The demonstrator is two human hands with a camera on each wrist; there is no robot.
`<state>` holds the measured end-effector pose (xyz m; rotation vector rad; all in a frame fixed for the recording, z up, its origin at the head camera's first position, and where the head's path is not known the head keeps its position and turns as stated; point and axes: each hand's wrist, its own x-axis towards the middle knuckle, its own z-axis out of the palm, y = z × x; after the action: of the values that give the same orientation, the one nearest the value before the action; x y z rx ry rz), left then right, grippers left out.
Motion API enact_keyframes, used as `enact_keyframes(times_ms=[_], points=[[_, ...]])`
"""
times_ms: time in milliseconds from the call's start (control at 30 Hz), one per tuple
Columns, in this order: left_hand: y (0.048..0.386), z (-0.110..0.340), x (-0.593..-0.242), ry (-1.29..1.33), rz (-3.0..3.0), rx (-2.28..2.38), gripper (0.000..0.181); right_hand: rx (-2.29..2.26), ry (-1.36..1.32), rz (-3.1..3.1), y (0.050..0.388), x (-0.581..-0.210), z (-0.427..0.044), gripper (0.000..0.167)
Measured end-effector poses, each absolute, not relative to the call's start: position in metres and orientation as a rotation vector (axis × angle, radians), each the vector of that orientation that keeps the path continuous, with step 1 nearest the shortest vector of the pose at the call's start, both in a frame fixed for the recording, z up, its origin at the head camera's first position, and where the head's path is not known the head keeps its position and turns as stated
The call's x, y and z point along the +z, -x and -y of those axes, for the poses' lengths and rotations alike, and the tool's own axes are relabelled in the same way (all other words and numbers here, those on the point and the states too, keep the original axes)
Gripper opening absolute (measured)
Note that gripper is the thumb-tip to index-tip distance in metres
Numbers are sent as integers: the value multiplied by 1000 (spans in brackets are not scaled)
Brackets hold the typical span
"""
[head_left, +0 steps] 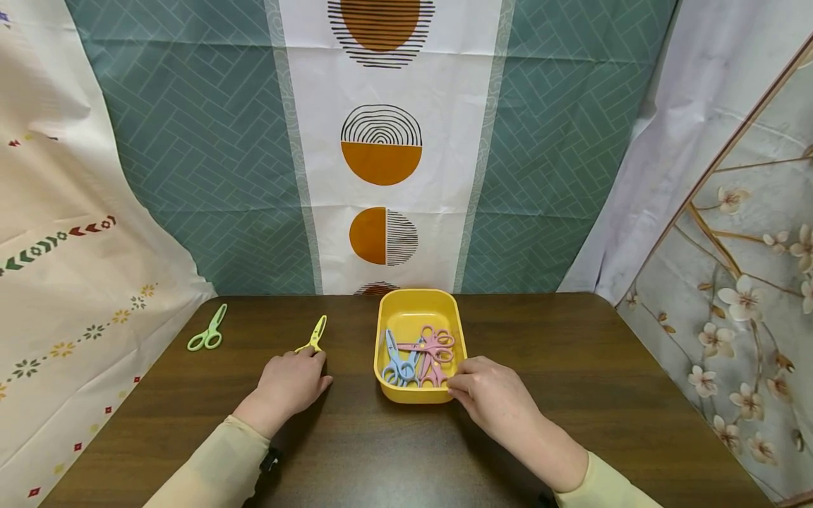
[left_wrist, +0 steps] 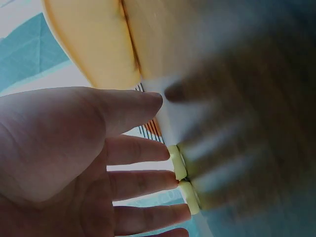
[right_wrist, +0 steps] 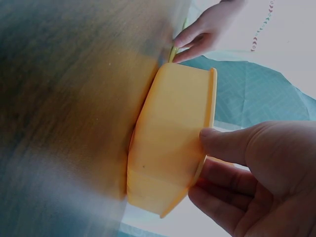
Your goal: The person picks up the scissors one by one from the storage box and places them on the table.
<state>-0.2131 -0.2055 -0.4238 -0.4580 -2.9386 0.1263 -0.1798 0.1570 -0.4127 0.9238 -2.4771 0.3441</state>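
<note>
My left hand (head_left: 288, 386) is over the handle end of a pair of yellow scissors (head_left: 317, 334) lying on the table, blades pointing away. In the left wrist view its fingers are nearly straight, and fingertips touch the yellow handle loops (left_wrist: 177, 162); the thumb stays apart from them. With thumb and fingers my right hand (head_left: 498, 395) pinches the near right rim of a yellow plastic bin (head_left: 413, 397). The right wrist view shows the thumb on the outside of the bin wall (right_wrist: 170, 118). Inside lie blue scissors (head_left: 397, 363) and pink scissors (head_left: 436, 346), overlapping.
A pair of green scissors (head_left: 209, 334) lies at the far left of the dark wooden table (head_left: 603, 388). Behind the table's back edge hangs a patterned curtain (head_left: 546, 176). More printed cloth (head_left: 82, 282) hangs at the left side.
</note>
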Motion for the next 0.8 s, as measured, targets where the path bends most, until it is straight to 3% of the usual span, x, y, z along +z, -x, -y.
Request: enact_keyframes(times_ms=[800], points=[[238,238,-420,290,3095,45,36,356,-916,2512,179,-410,-156,13]])
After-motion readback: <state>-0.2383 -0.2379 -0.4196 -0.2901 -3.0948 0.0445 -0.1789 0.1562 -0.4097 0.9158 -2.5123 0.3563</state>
